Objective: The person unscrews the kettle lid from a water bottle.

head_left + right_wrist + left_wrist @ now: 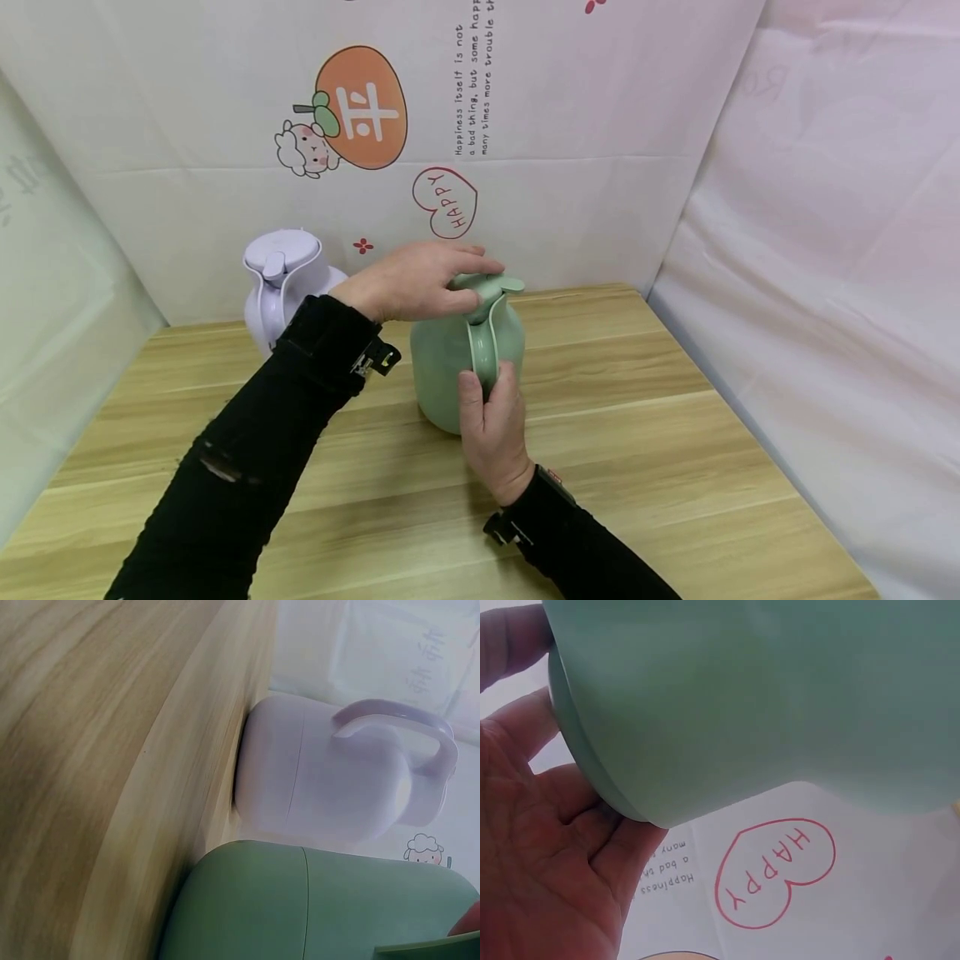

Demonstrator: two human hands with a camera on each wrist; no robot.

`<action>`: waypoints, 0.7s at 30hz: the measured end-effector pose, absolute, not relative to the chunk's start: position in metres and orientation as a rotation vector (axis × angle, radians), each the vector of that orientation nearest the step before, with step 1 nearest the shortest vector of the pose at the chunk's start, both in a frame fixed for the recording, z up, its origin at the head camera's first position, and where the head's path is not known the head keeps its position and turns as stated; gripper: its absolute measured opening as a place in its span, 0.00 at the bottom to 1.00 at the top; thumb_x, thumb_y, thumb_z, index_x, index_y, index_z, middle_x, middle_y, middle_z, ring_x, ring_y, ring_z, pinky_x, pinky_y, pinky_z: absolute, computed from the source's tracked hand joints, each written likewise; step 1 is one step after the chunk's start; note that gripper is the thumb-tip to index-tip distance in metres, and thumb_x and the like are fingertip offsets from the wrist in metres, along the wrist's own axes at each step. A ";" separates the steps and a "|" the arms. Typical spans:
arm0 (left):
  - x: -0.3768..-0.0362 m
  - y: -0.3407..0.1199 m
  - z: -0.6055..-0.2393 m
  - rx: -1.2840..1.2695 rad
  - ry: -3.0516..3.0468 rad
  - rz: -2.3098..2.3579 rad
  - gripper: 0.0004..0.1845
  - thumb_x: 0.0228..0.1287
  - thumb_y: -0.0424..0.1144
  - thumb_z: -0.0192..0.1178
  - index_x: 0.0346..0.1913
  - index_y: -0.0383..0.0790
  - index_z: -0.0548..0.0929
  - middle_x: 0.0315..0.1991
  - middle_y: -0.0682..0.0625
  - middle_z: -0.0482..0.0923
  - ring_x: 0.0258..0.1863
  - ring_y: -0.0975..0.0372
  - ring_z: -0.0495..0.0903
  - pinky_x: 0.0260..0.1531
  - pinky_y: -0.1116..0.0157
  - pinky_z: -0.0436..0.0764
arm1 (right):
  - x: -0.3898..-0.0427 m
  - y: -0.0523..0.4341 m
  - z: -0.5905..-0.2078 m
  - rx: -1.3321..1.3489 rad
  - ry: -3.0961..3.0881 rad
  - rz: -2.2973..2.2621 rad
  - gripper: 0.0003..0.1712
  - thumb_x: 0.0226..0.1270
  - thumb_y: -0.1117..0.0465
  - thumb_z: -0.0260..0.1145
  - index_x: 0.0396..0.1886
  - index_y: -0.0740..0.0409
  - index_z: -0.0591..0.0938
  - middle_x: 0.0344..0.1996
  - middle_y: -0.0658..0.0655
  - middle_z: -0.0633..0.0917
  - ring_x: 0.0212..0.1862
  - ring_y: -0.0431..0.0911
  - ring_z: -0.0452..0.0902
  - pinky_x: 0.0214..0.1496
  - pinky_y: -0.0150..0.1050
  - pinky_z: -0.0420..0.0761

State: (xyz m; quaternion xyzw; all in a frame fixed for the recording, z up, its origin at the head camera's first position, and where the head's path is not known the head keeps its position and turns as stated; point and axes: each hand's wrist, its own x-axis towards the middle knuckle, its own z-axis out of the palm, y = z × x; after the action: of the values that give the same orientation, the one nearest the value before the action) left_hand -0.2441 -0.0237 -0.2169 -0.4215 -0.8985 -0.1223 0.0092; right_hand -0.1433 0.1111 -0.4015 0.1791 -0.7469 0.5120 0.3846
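1. Tabletop (637,467): light wood grain, walled by printed white sheets.
2. Green jug (450,367): upright at the middle of the tabletop, handle facing near.
3. Lilac jug (288,283): upright, far left of the green jug, just beside it.
4. Left hand (416,279): fingers curled over the green jug's lid (487,287), grasping it.
5. Right hand (491,425): wrapped round the green jug's handle (483,346).

Bright, even, soft light with faint shadows; the head view is sharp, both wrist views close-up and blurred.
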 end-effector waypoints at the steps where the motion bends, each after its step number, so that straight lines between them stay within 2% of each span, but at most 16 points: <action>1: -0.244 -0.024 -0.217 -1.314 -2.803 -0.379 0.30 0.68 0.51 0.52 0.73 0.57 0.77 0.76 0.47 0.70 0.76 0.56 0.68 0.72 0.53 0.70 | -0.143 0.111 -0.402 0.462 -1.902 1.307 0.16 0.85 0.54 0.53 0.49 0.65 0.71 0.32 0.57 0.75 0.34 0.46 0.74 0.35 0.39 0.76; 7: -0.241 -0.023 -0.219 -1.311 -2.767 -0.373 0.29 0.70 0.52 0.52 0.73 0.53 0.78 0.74 0.45 0.73 0.74 0.54 0.71 0.71 0.52 0.71 | -0.142 0.111 -0.402 0.473 -1.907 1.310 0.13 0.84 0.57 0.54 0.51 0.65 0.70 0.30 0.55 0.73 0.32 0.44 0.72 0.34 0.37 0.74; 21: -0.240 -0.020 -0.223 -1.262 -2.753 -0.410 0.28 0.74 0.54 0.53 0.72 0.50 0.78 0.70 0.47 0.77 0.75 0.55 0.70 0.72 0.52 0.70 | -0.141 0.111 -0.401 0.462 -1.912 1.304 0.16 0.86 0.53 0.52 0.49 0.65 0.70 0.30 0.55 0.72 0.31 0.44 0.70 0.33 0.37 0.73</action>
State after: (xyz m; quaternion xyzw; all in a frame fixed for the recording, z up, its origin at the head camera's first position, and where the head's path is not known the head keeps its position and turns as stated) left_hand -0.2401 -0.0203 -0.2229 -0.4126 -0.9000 -0.1339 0.0430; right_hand -0.1412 0.1115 -0.4009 0.1808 -0.7492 0.5109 0.3809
